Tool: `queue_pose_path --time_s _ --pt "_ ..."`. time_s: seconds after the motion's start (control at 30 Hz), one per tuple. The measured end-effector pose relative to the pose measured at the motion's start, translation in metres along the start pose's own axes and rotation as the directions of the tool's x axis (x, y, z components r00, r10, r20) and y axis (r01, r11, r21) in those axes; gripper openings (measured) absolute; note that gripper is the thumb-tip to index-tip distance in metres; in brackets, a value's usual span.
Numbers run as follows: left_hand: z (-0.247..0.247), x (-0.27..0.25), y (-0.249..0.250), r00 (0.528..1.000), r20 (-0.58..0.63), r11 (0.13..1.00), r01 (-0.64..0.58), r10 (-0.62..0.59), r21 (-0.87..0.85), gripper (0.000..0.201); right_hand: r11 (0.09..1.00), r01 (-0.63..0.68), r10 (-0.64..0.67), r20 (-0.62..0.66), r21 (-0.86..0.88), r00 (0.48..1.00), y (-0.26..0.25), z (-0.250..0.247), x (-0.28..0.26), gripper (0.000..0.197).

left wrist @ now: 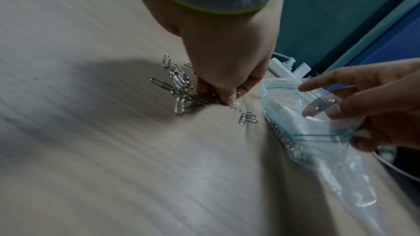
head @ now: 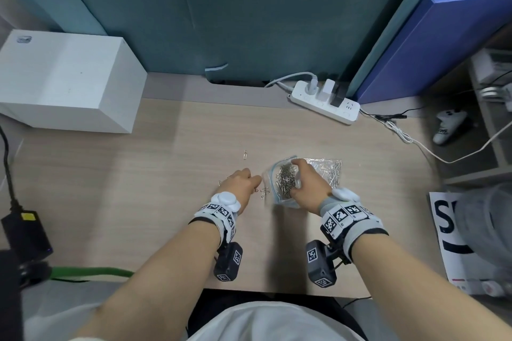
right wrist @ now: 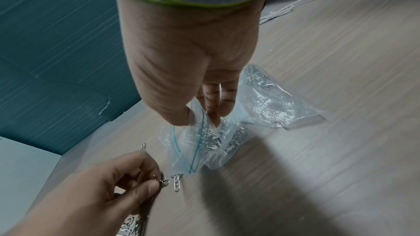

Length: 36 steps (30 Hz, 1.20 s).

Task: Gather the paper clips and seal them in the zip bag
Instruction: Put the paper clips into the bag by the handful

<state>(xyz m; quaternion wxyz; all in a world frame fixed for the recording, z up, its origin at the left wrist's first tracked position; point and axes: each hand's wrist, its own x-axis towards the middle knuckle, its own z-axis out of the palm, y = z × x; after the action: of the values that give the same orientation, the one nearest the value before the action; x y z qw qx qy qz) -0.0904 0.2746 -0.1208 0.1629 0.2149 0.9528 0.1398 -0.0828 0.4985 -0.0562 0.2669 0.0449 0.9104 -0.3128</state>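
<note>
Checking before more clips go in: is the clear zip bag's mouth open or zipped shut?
Open. The right hand holds the clear plastic zip bag with its blue-lined mouth spread, silver paper clips visible inside.

- zip bag (head: 285,196): clear plastic, blue zip line at mouth, lies on the desk right of centre, crumpled, mouth open and facing left; already holds a dense mass of silver clips; mouth pinched by a hand, fingers partly inside.
- loose paper clips (left wrist: 179,87): small silver wire, heap on the desk just left of the bag mouth, some pinched under fingertips.
- small clip cluster (left wrist: 247,117): between heap and bag, just beside the mouth.
- single clip (head: 245,154): alone, farther back on the desk, apart from the rest.
</note>
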Motion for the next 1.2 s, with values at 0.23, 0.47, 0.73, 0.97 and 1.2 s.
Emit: queue_pose_path --time_s 0.23,0.47,0.73,0.97,1.2 --pt "-0.026 0.019 0.046 0.983 -0.101 0.86 0.079 -0.15 -0.505 0.01 1.0 -0.008 0.008 0.011 -0.003 1.0 -0.002 0.001 0.002 0.074" --pt "-0.017 0.013 0.028 0.955 -0.089 0.84 0.202 -0.283 -0.504 0.025 1.0 -0.001 0.001 -0.003 -0.001 1.0 0.001 0.001 0.001 0.074" --pt "0.003 0.009 0.025 0.982 0.006 0.947 0.182 -0.187 -0.264 0.024 1.0 -0.001 0.001 -0.012 -0.006 1.0 0.007 0.001 -0.001 0.074" --pt "-0.005 0.009 0.015 0.995 0.019 0.988 0.097 -0.096 -0.123 0.006 1.0 -0.004 0.004 -0.006 -0.009 1.0 0.006 0.001 0.0 0.074" --pt "0.002 0.008 0.022 0.996 -0.04 0.975 0.064 -0.074 -0.211 0.022 1.0 -0.008 0.008 -0.02 -0.015 1.0 0.008 0.0 0.002 0.073"
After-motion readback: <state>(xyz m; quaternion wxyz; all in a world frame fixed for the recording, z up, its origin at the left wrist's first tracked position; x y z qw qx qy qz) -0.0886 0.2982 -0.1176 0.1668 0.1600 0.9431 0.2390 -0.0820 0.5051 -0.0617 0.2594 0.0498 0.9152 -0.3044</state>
